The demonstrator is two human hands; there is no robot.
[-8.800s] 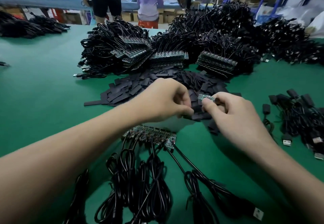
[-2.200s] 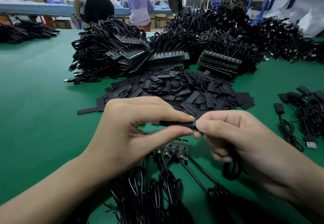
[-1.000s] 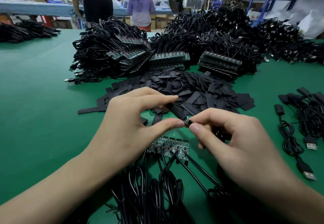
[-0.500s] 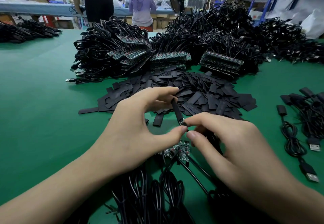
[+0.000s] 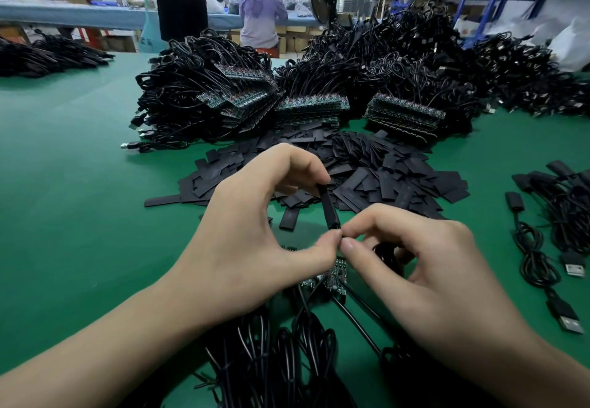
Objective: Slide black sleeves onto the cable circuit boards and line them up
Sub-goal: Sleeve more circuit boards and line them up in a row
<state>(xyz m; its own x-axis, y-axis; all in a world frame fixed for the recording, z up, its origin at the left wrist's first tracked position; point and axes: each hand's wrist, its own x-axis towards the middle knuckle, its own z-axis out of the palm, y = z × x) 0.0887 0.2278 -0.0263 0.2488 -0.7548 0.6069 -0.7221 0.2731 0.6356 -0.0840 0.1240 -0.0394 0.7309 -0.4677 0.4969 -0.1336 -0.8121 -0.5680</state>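
My left hand (image 5: 242, 241) pinches a black sleeve (image 5: 328, 208) lengthwise, forefinger on its far end and thumb at its near end, holding it nearly upright above the green table (image 5: 73, 190). My right hand (image 5: 424, 273) pinches the sleeve's near end with thumb and forefinger, and a coiled black cable (image 5: 388, 256) sits in its curled fingers. Any board inside the sleeve is hidden. Under my hands lies a short row of bare circuit boards (image 5: 333, 276) with their cables (image 5: 281, 356) running toward me.
A heap of loose black sleeves (image 5: 367, 165) lies just beyond my hands. Stacks of boards with cable bundles (image 5: 223, 94) pile up behind it. Sleeved cables with USB plugs (image 5: 549, 216) lie at the right. Two people stand at a far bench.
The sleeve has swung from lying sideways between my hands to standing nearly upright. My left forefinger has moved onto its far end, and both thumbs now meet at its near end.
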